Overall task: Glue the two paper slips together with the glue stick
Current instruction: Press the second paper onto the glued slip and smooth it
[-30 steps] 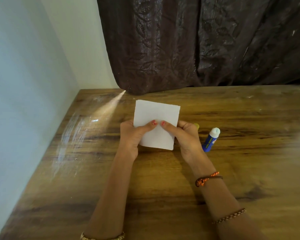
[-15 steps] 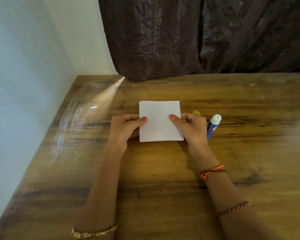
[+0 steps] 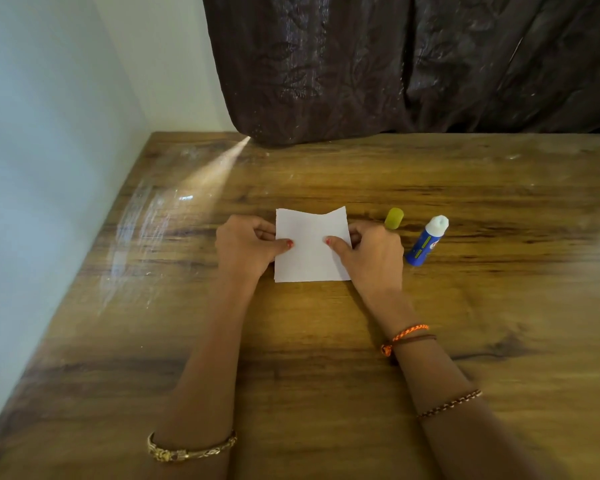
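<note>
At centre frame the slips [image 3: 310, 247] lay stacked on the table [image 3: 326, 358], the left hand [image 3: 245, 245] and right hand [image 3: 373, 252] pinching opposite edges, probably to align them, while the uncapped glue stick [image 3: 426, 241] and cap [image 3: 394, 218] waited just right.

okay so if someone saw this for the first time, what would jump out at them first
The white paper slips at the table's centre, pinched at their side edges by the left hand and right hand. Just right lies an uncapped blue glue stick, its yellow-green cap beside it.
</note>
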